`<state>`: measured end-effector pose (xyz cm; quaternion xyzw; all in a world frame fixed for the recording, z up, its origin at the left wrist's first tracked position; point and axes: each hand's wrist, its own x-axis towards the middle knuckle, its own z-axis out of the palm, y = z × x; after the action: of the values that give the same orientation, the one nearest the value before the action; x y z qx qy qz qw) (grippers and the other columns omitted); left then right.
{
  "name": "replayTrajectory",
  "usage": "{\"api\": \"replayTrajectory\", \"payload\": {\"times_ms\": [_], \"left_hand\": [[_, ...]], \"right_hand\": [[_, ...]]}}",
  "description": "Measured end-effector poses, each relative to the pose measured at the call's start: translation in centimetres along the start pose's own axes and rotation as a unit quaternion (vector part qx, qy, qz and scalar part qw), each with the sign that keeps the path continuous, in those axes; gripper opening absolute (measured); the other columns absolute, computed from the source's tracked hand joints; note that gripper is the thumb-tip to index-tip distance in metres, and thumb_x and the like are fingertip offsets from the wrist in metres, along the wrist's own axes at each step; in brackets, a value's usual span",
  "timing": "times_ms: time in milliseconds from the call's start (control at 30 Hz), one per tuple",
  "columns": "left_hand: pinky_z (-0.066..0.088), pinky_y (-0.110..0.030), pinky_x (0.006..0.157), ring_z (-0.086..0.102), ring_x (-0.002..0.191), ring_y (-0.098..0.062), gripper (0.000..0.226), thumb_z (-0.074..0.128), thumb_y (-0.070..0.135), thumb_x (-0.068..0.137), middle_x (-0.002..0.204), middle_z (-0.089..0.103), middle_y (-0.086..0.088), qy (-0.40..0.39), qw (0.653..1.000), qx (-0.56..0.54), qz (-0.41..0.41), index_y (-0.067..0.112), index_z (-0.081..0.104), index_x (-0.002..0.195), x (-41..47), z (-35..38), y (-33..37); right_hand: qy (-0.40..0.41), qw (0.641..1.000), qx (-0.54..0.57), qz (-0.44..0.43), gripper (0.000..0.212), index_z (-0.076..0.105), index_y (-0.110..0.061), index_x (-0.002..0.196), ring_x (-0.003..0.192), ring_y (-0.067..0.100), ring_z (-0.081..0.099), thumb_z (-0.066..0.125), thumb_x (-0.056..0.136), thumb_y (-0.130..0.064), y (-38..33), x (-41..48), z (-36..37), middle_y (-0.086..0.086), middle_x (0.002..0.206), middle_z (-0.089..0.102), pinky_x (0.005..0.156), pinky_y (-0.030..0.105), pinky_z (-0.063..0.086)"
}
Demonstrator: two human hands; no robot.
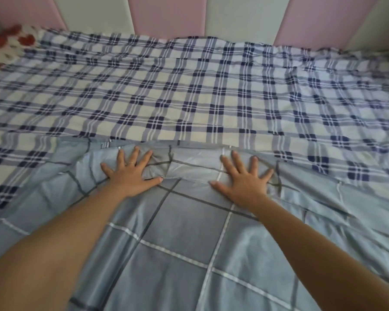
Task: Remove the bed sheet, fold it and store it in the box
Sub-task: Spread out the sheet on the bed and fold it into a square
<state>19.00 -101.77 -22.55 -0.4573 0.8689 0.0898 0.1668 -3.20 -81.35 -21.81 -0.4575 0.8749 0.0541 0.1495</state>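
A grey-blue sheet (189,232) w/ a wide grid print lies across the near half of the bed, its far edge doubled into a thick fold running approx. left to right; it rests on a navy-and-white plaid layer (189,93) that covers the rest of the mattress up to the padded headboard (166,16). The fold line looks like the reason for the pose: the cloth is prob. being pressed flat so the layers stay aligned before the next fold.

Left hand (130,173) and right hand (243,180) both lie palm-down on that folded edge, fingers spread wide, gripping nothing; they press on the fabric, near each other but apart, w/ small wrinkles bunched between them. A thin ring shows on the left hand. Both bare forearms reach in from the near side.

A red-and-white item (7,46), too blurred to identify, sits at the far left corner. No box is in view. Judging by the layout, folding is underway and storing is not yet begun.
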Motion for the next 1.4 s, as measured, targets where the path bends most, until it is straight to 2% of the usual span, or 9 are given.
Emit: {"api": "replayTrajectory", "payload": {"times_ms": [167, 333, 500, 600, 733, 1000, 1200, 1300, 1400], "left_hand": [[0.009, -0.069, 0.107, -0.001, 0.143, -0.037, 0.082, 0.030, 0.066, 0.089, 0.158, -0.006, -0.006, 0.030, 0.992, 0.058, -0.110, 0.025, -0.006, 0.151, -2.4, -1.5, 4.9], [0.005, -0.067, 0.106, 0.022, 0.142, -0.027, 0.055, 0.054, 0.018, 0.085, 0.152, 0.028, -0.013, 0.227, 0.965, -0.097, 0.090, 0.011, 0.043, 0.138, -11.3, 2.4, 17.7], [0.008, -0.066, 0.106, 0.027, 0.141, -0.028, 0.067, 0.019, 0.044, 0.080, 0.149, 0.037, -0.006, 0.133, 0.965, -0.186, 0.130, 0.021, 0.052, 0.133, -17.6, 5.1, 31.2], [0.004, -0.066, 0.107, 0.020, 0.142, -0.032, 0.061, 0.030, 0.044, 0.082, 0.152, 0.031, -0.007, 0.131, 0.973, -0.174, 0.070, 0.025, 0.046, 0.137, -19.1, 7.6, 36.3], [0.002, -0.066, 0.106, 0.018, 0.142, -0.033, 0.061, 0.034, 0.043, 0.083, 0.153, 0.028, -0.008, 0.158, 0.979, -0.124, 0.043, 0.024, 0.041, 0.141, -18.9, 9.0, 37.4], [0.009, -0.068, 0.106, 0.020, 0.141, -0.034, 0.065, 0.027, 0.043, 0.081, 0.153, 0.028, -0.009, 0.141, 0.987, -0.077, 0.031, 0.023, 0.040, 0.141, -19.4, 8.7, 38.4], [0.010, -0.068, 0.105, 0.020, 0.141, -0.034, 0.066, 0.026, 0.043, 0.080, 0.154, 0.025, -0.008, 0.142, 0.988, -0.060, 0.026, 0.024, 0.037, 0.143, -19.1, 9.0, 38.9], [0.010, -0.069, 0.105, 0.019, 0.141, -0.034, 0.067, 0.026, 0.043, 0.080, 0.155, 0.023, -0.008, 0.141, 0.988, -0.056, 0.027, 0.024, 0.036, 0.143, -19.0, 9.0, 38.9], [0.009, -0.069, 0.105, 0.019, 0.141, -0.034, 0.068, 0.026, 0.044, 0.080, 0.155, 0.022, -0.008, 0.137, 0.989, -0.053, 0.029, 0.024, 0.036, 0.144, -19.0, 9.0, 39.0]], "right_hand": [[-0.076, 0.994, 0.076, 0.033, 0.086, -0.013, -0.049, 0.144, 0.143, 0.033, -0.018, 0.024, 0.076, -0.086, 1.0, 3.9, -2.1, -0.015, 0.154, -0.024, 0.098, 0.077, -0.006], [0.095, 0.982, 0.147, -0.068, 0.052, 0.026, -0.028, 0.147, 0.144, 0.019, 0.017, 0.040, 0.097, -0.022, 7.8, -3.7, -3.6, -0.005, 0.156, 0.020, 0.115, 0.056, 0.003], [0.174, 0.967, 0.088, 0.165, 0.051, 0.029, -0.024, 0.145, 0.145, 0.026, 0.009, 0.042, 0.096, -0.017, 23.0, -14.8, -1.1, 0.007, 0.155, 0.020, 0.114, 0.055, 0.002], [0.121, 0.886, 0.135, 0.426, 0.062, 0.014, -0.022, 0.150, 0.145, 0.033, 0.003, 0.044, 0.097, -0.033, 31.5, -17.9, -1.5, 0.014, 0.158, 0.004, 0.113, 0.056, 0.004], [0.141, 0.738, 0.296, 0.589, 0.076, 0.029, -0.003, 0.142, 0.131, 0.037, 0.037, 0.055, 0.088, -0.050, 38.2, -19.1, 0.0, 0.020, 0.145, 0.035, 0.107, 0.045, 0.031], [0.287, 0.763, 0.301, 0.495, 0.030, 0.047, -0.008, 0.099, 0.076, 0.028, 0.049, 0.028, 0.103, -0.030, 42.2, -18.8, -0.2, 0.008, 0.084, 0.052, 0.067, 0.037, 0.036], [0.280, 0.786, 0.221, 0.505, 0.031, 0.048, -0.012, 0.123, 0.119, 0.031, 0.047, 0.037, 0.098, -0.027, 41.7, -17.2, 1.2, 0.012, 0.130, 0.050, 0.096, 0.041, 0.034], [0.334, 0.906, 0.165, 0.202, 0.046, 0.040, -0.019, 0.137, 0.134, 0.030, 0.034, 0.042, 0.093, -0.034, 35.4, -16.9, 1.3, 0.008, 0.144, 0.040, 0.112, 0.050, 0.020], [0.142, 0.978, 0.036, -0.151, 0.057, 0.029, -0.034, 0.146, 0.142, 0.033, 0.023, 0.027, 0.093, -0.056, 31.2, -16.7, 2.7, -0.001, 0.153, 0.031, 0.110, 0.063, 0.007]]}}
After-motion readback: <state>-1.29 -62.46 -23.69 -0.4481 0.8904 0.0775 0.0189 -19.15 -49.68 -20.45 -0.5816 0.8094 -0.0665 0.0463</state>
